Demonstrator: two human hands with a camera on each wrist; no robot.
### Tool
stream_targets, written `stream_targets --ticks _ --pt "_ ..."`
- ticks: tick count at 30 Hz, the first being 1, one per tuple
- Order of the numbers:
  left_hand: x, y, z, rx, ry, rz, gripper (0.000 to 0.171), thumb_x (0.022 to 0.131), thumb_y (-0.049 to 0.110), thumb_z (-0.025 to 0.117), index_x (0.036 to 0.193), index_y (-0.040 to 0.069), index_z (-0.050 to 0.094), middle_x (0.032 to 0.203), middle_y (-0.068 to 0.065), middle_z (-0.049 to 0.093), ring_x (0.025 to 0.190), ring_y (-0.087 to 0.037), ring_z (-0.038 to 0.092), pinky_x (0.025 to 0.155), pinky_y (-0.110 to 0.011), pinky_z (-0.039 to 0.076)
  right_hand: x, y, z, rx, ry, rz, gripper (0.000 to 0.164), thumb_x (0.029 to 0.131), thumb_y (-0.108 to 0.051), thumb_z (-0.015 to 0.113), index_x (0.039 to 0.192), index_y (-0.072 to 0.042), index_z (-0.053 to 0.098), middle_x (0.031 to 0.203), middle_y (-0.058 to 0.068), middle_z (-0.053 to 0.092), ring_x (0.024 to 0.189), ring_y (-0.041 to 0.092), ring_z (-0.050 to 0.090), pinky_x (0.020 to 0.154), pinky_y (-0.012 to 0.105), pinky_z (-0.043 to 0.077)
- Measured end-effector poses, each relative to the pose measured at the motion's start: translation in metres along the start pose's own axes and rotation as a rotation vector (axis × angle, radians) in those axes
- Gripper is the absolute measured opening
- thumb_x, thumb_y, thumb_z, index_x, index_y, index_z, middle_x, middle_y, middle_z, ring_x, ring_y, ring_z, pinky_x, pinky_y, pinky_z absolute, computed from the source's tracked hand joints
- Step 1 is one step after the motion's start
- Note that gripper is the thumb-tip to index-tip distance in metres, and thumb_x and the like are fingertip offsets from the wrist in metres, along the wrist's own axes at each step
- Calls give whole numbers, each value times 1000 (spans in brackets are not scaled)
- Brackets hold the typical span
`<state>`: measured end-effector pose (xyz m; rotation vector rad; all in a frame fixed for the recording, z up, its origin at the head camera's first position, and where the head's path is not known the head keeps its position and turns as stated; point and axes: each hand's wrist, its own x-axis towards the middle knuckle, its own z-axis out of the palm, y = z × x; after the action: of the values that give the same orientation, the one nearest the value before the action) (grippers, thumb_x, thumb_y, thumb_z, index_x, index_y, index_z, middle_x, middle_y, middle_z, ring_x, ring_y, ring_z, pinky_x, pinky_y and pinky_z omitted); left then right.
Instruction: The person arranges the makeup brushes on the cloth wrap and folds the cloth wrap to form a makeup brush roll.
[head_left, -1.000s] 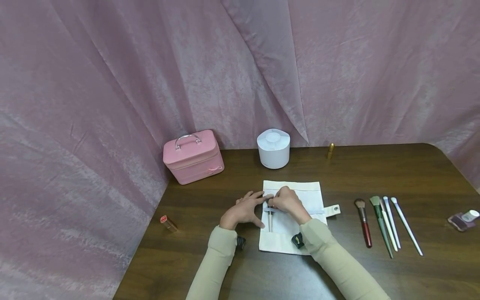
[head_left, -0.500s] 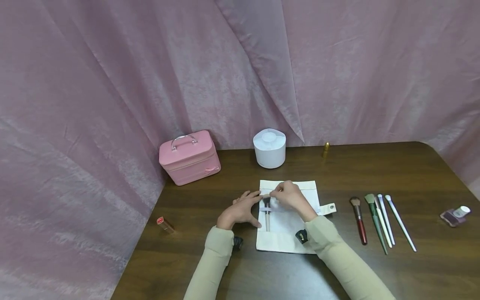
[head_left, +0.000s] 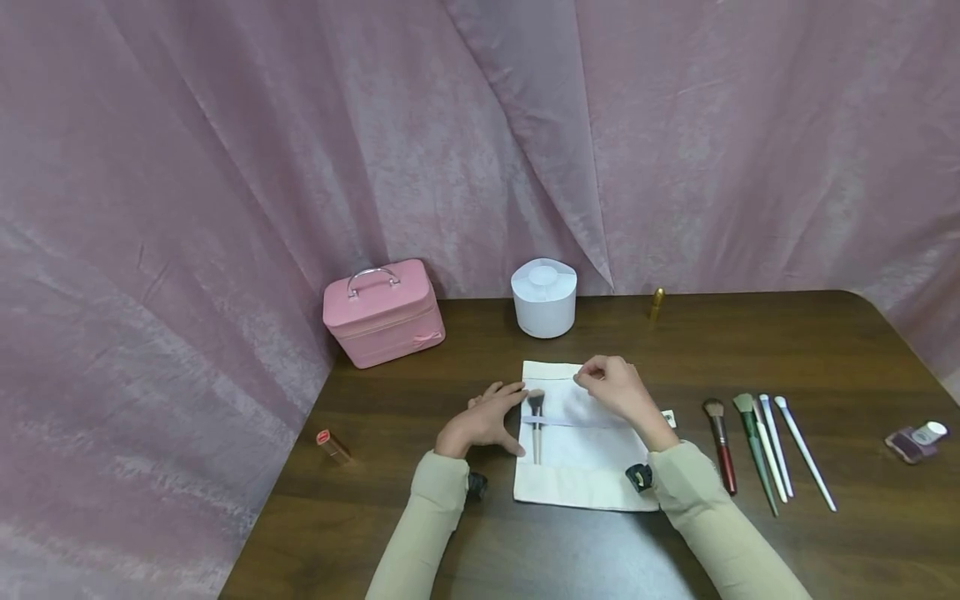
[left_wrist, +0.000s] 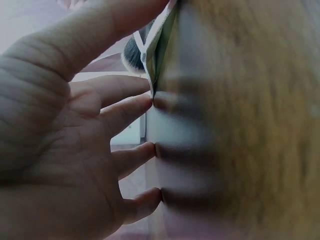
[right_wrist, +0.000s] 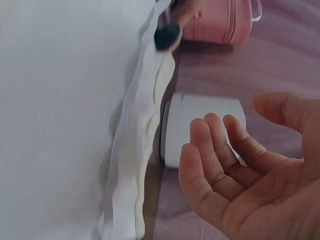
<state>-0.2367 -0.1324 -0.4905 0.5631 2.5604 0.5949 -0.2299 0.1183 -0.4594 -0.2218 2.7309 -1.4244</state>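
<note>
In wht roll point(head_left: 573, 454): 1 brush point(head_left: 536, 407) under strap point(head_left: 577, 422). L fingers point(left_wrist: 137, 157) spread, touching roll; R fingers point(right_wrist: 202, 140) loosely curled above.

A white fabric roll point(head_left: 581, 454) lies spread open at lower centre; along its left side, a dark, pale-tipped brush point(head_left: 537, 434) sits under its band point(head_left: 576, 422), bristles toward frame top.

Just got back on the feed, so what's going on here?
A person is working at a white brush roll laid open. The left hand is at its left edge, fingers spread, beside a brush held under the roll's band. The right hand is over the upper part, holding nothing. Five more brushes lie to the right, outside the roll.
</note>
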Motion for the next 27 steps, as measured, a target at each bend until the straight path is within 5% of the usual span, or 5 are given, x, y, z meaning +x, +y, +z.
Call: stream_targets --ticks 17,27 --pt "-5 2 -2 -29 7 33 100 75 25 92 158 24 37 165 -6 26 152 -39 10 111 -72 13 -34 38 -52 -142 94 93 26 96 -16 67 108 7 68 100 20 70 90 34 65 73 45 52" --pt "-3 1 -2 -14 -2 16 97 77 26 91 157 13 38 166 -4 25 153 -36 11 113 -70 15 -53 54 -76 -262 160 93 28 92 -11 70 108 11 65 97 25 69 85 38 66 69 51 53"
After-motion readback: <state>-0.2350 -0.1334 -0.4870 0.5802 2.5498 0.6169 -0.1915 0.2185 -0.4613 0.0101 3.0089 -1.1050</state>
